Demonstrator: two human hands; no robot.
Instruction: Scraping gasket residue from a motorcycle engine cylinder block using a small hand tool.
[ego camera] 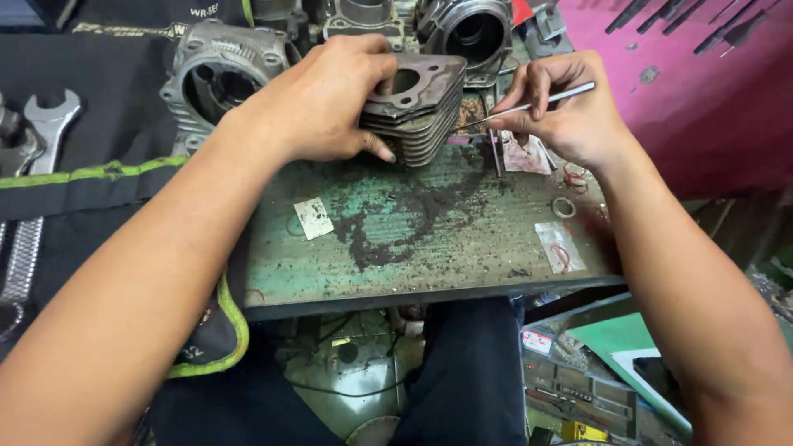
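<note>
Gripping a finned engine cylinder [417, 111] at the far edge of the worn green bench [429, 239], the left hand [318, 103] wraps it from the left — fingers closed over its top. Just right of it, the right hand [570, 111] pinches a thin metal pick [529, 106] (long axis running left-right), tip touching the fins.

3 engine cylinders [417, 107], 2 small plastic bags [559, 246], 1 wrench [37, 177].
</note>
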